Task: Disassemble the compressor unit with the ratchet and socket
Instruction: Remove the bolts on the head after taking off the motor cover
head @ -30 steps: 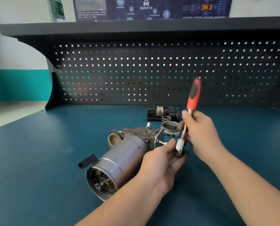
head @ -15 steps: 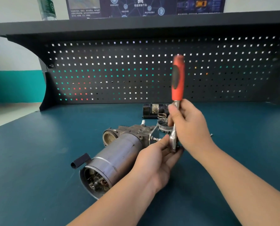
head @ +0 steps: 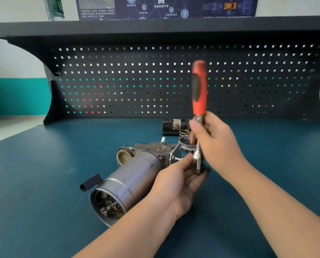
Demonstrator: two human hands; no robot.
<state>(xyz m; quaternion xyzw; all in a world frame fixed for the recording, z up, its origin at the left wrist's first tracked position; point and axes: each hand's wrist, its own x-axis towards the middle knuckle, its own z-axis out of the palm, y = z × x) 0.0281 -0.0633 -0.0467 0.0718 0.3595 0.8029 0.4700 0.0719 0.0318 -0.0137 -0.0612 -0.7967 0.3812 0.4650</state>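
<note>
A person works a ratchet on a compressor lying on a blue bench.

Nearest, the compressor (head: 129,181) lies mid-bench. The left hand (head: 176,181) cups the ratchet head, fingers curled under it; the right hand (head: 214,140) grips the upright ratchet (head: 199,101) below its red handle. Best keep the socket square and swing short strokes. Beyond, a spring (head: 184,132) and black part (head: 175,124) crowd the swing, before the pegboard (head: 155,81).

1 head view looks forward and down, close over the workbench (head: 43,183).

ratchet (head: 199,94) red-black; compressor unit (head: 135,175) grey; table (head: 43,174) teal; pegboard (head: 118,81) black, dotted
</note>
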